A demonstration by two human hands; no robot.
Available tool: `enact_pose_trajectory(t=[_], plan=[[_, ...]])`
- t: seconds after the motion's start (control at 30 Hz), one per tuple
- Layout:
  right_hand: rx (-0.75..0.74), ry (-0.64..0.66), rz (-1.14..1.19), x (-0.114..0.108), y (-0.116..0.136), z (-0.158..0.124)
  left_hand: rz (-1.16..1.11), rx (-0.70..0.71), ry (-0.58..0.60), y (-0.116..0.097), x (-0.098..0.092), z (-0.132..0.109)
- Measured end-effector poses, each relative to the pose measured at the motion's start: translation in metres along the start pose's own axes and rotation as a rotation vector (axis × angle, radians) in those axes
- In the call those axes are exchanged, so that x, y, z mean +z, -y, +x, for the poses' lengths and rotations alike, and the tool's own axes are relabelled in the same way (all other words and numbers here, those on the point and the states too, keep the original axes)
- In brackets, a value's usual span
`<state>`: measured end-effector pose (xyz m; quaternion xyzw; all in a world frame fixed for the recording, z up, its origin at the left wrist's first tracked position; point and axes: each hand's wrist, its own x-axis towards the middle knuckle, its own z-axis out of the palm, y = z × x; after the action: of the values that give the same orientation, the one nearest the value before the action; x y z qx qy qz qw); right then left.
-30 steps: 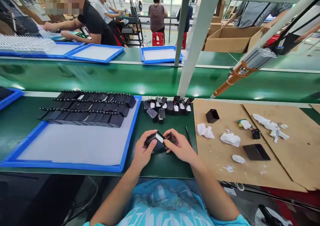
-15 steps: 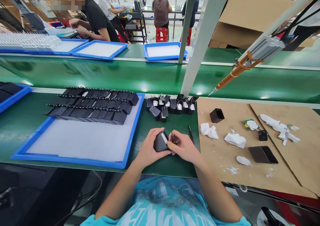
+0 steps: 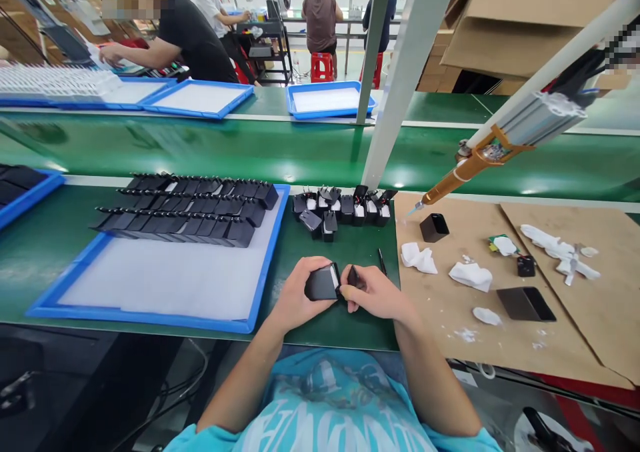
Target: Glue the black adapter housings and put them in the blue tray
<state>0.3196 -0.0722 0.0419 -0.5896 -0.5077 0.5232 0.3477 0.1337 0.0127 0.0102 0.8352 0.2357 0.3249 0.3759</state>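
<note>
My left hand [image 3: 294, 300] is wrapped round a black adapter case [image 3: 319, 284] with a white strip showing at its right end. Close against that end, my right hand [image 3: 375, 292] pinches a small black end piece [image 3: 353, 277]; fingers partly cover it, and I cannot tell whether it is joined to the case. Beyond both hands, several black adapter cases [image 3: 345, 211] stand grouped, some with their end pieces tilted up and white inside. To the right of my right hand lies a thin black pen-like tool [image 3: 382, 261].
On the left, a blue-rimmed tray [image 3: 259, 279] bears rows of black adapters [image 3: 185, 209]. An orange-brown dispenser [image 3: 457, 175] slants down over cardboard [image 3: 435, 332] at right, where white wipes [image 3: 470, 277] and black cases [image 3: 526, 304] lie. A person [image 3: 200, 32] works across the bench.
The case has turned in my left hand, its white-strip end facing further right. My right hand has shifted slightly right, showing the small black piece more. The person opposite has reached an arm out leftward.
</note>
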Motion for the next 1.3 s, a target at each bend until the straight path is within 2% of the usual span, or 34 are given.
enact_pose_trajectory(t=[0.33, 0.43, 0.57, 0.7, 0.77, 0.83, 0.9, 1.03, 1.17, 1.23, 1.3], plan=[[-0.023, 0.044, 0.054, 0.0, 0.0, 0.0, -0.044, 0.016, 0.033, 0.001, -0.004, 0.0], [-0.043, 0.04, 0.074, 0.0, 0.002, 0.0, -0.035, -0.028, 0.009, 0.001, -0.004, 0.0], [-0.2, -0.123, -0.015, 0.004, 0.011, -0.002, -0.019, -0.092, -0.057, -0.001, 0.0, 0.0], [-0.382, -0.276, -0.128, 0.028, 0.01, -0.004, 0.011, -0.081, -0.105, 0.003, 0.005, 0.0], [-0.414, -0.421, -0.152, 0.045, 0.006, -0.004, 0.055, -0.032, -0.147, 0.006, 0.007, -0.002], [-0.37, -0.594, -0.093, 0.057, 0.001, -0.003, 0.106, 0.051, -0.179, 0.009, 0.01, -0.005], [-0.312, -0.602, -0.062, 0.061, -0.003, -0.003, 0.15, 0.13, -0.18, 0.013, 0.012, -0.005], [-0.232, -0.603, -0.092, 0.049, -0.01, -0.014, 0.16, 0.215, -0.071, 0.019, 0.016, -0.001], [-0.186, -0.612, 0.049, 0.044, -0.023, -0.031, 0.101, 0.252, 0.034, 0.011, 0.019, -0.003], [-0.205, -0.606, 0.107, 0.045, -0.029, -0.038, 0.057, 0.233, 0.044, 0.005, 0.02, -0.005], [-0.289, -0.625, 0.047, 0.046, -0.034, -0.043, 0.04, 0.211, 0.041, 0.0, 0.021, -0.006]])
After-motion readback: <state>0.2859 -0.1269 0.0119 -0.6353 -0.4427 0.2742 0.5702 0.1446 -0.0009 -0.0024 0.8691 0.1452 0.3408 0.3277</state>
